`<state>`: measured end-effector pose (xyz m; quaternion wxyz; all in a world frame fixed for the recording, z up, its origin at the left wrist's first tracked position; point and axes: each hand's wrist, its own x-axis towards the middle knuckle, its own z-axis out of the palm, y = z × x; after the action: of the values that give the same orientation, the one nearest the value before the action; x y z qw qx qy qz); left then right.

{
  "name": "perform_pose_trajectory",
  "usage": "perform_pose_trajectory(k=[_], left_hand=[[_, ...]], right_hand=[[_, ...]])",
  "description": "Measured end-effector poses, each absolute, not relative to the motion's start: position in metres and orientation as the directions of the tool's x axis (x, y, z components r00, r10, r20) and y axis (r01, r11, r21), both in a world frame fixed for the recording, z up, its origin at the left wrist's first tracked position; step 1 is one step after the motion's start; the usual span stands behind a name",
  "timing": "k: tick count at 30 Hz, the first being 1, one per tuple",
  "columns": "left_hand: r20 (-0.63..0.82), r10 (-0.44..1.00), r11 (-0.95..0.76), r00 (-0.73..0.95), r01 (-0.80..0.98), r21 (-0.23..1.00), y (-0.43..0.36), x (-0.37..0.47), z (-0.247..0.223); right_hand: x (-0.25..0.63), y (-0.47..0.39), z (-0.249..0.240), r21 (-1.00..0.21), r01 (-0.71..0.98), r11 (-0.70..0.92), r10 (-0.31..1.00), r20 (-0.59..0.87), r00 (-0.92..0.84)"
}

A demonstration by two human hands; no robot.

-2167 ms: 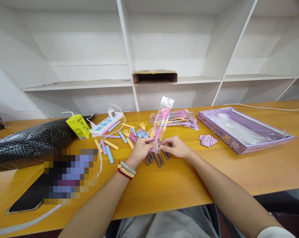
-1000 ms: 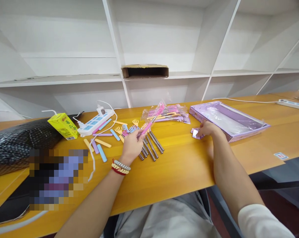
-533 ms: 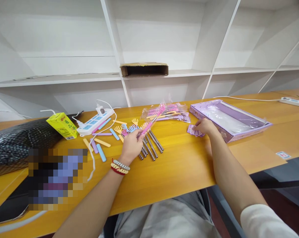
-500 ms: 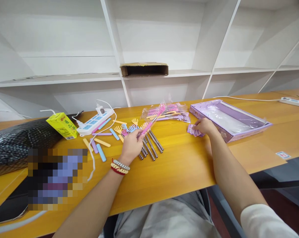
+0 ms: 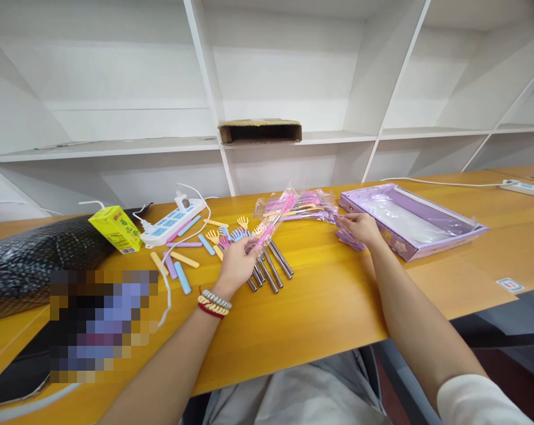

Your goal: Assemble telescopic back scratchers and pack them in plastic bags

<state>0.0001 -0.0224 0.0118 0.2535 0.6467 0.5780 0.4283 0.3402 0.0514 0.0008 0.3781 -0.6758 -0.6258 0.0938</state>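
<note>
My left hand (image 5: 239,260) pinches the bagged scratcher (image 5: 276,221) by its handle (image 5: 264,236) over the pile (image 5: 280,260), the best hold for something likely light, stiff and slippery, while my right hand (image 5: 360,229) pinches a probably bendy card (image 5: 339,220) near the box (image 5: 397,245).

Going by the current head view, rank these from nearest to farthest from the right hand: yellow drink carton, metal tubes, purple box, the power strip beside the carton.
From the right hand:
1. Purple box, just to its right
2. Metal tubes, to its left, by the other hand
3. Power strip, farther left
4. Yellow drink carton, leftmost
</note>
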Motion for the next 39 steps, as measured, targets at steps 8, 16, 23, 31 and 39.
perform_pose_trajectory(k=[8, 16, 23, 31, 39], left_hand=[[0.060, 0.979, -0.120, 0.192, 0.320, 0.940, -0.027, -0.011, 0.025], [0.121, 0.949, -0.257, 0.291, 0.492, 0.832, -0.031, -0.009, 0.027], [0.137, 0.935, -0.297, 0.326, 0.515, 0.804, -0.034, -0.006, 0.030], [0.131, 0.950, -0.275, 0.285, 0.559, 0.782, -0.035, -0.006, 0.033], [0.134, 0.962, -0.244, 0.237, 0.535, 0.809, -0.028, -0.012, 0.029]], right_hand=[[0.278, 0.031, 0.012, -0.588, 0.682, 0.435, 0.729, 0.675, 0.117], [0.247, 0.028, 0.004, -0.367, 0.722, 0.587, 0.445, 0.891, 0.092], [0.249, 0.032, 0.000, -0.552, 0.662, 0.506, 0.532, 0.805, 0.264], [0.263, 0.038, 0.003, -0.820, 0.463, 0.338, 0.680, 0.553, 0.482], [0.278, 0.045, 0.009, -0.886, -0.119, 0.448, 0.823, 0.357, 0.441]])
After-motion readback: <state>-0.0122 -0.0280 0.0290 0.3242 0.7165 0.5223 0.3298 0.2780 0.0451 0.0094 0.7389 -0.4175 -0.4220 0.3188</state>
